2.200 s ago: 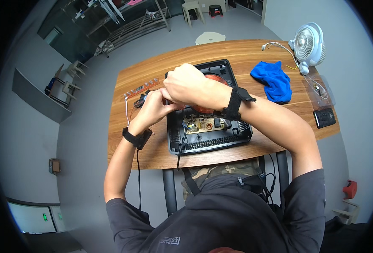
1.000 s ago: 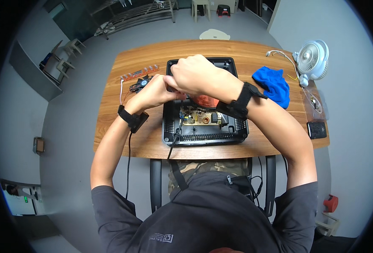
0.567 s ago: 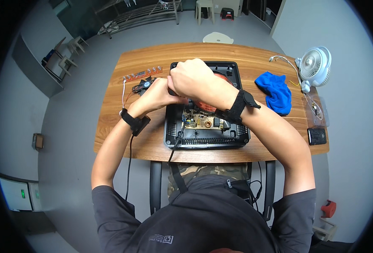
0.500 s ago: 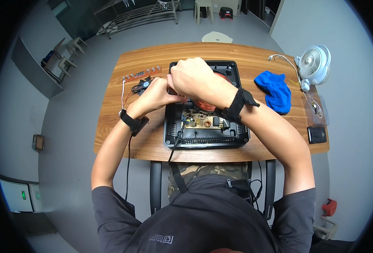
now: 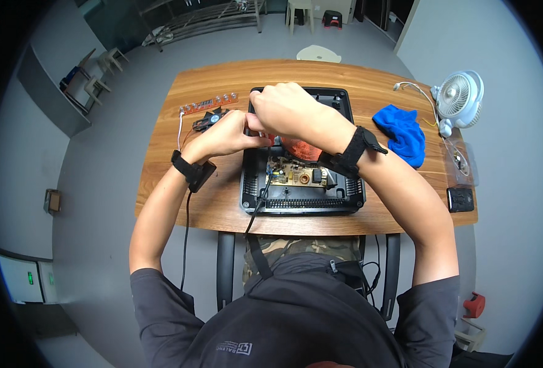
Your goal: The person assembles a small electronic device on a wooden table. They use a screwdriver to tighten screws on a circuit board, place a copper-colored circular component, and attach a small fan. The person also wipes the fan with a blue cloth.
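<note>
An opened black appliance housing (image 5: pixel 302 209), which looks like an induction cooker base, lies on the table. Inside it sit a reddish copper coil (image 5: pixel 301 151) and a tan circuit board (image 5: pixel 293 176). Over the housing's upper left part, my right hand (image 5: pixel 291 109) is closed in a fist, knuckles up. Just below and left of it, my left hand (image 5: pixel 230 134) pinches with thumb and fingers. A small red piece (image 5: pixel 271 140) shows by the left fingertips; what either hand grips is mostly hidden. A black cord (image 5: pixel 257 210) hangs over the housing's front edge.
Left of the housing are a small black cooling fan (image 5: pixel 209 120) and an orange-red circuit strip (image 5: pixel 209 104) with wires. On the right lie a blue cloth (image 5: pixel 400 135), a white desk fan (image 5: pixel 459 98), a clear plastic tray (image 5: pixel 460 161) and a black box-shaped item (image 5: pixel 460 200).
Both hands stay together over the same part of the housing. The right wrist has shifted slightly to the right, and the red piece by the left fingertips shows more plainly.
</note>
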Tool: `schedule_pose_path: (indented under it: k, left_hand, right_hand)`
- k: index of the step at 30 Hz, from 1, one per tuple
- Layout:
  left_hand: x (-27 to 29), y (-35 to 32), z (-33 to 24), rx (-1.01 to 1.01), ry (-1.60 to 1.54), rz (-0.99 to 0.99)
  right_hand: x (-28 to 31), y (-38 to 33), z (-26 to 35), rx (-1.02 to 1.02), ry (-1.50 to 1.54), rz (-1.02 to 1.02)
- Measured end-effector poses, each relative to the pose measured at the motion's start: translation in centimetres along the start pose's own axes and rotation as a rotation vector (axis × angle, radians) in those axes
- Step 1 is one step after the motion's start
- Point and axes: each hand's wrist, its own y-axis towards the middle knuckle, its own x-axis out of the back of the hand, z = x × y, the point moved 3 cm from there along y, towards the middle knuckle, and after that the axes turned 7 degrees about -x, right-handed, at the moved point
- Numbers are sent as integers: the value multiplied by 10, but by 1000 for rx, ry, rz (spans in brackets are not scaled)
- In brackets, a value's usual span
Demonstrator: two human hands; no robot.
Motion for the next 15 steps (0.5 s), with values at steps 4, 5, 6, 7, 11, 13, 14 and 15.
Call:
schedule_pose_path:
  k: [4, 5, 6, 7, 11, 13, 14, 15]
  left_hand:
    - [0, -5, -3, -72, -35, -1]
    - [0, -6, -5, -64, -22, 5]
    - [0, -5, -8, -59, -10, 13]
    - [-1, -5, -10, -53, 1, 20]
    - [0, -3, -23, -109, 113, 48]
    - [-1, -4, -18, -18, 132, -13]
    - [-3, -2, -15, -14, 158, -34]
    - [-5, -2, -15, -4, 183, -54]
  right_hand:
    - [2, 2, 8, -58, -24, 42]
    - [4, 2, 9, -66, -27, 56]
    - [7, 1, 8, -65, -25, 90]
    - [10, -1, 7, -62, -22, 124]
    - [20, -6, 5, -33, -42, 217]
    - [28, -6, 7, 6, -69, 255]
    - [29, -7, 6, 24, -72, 260]
    - [31, -7, 6, 33, -77, 278]
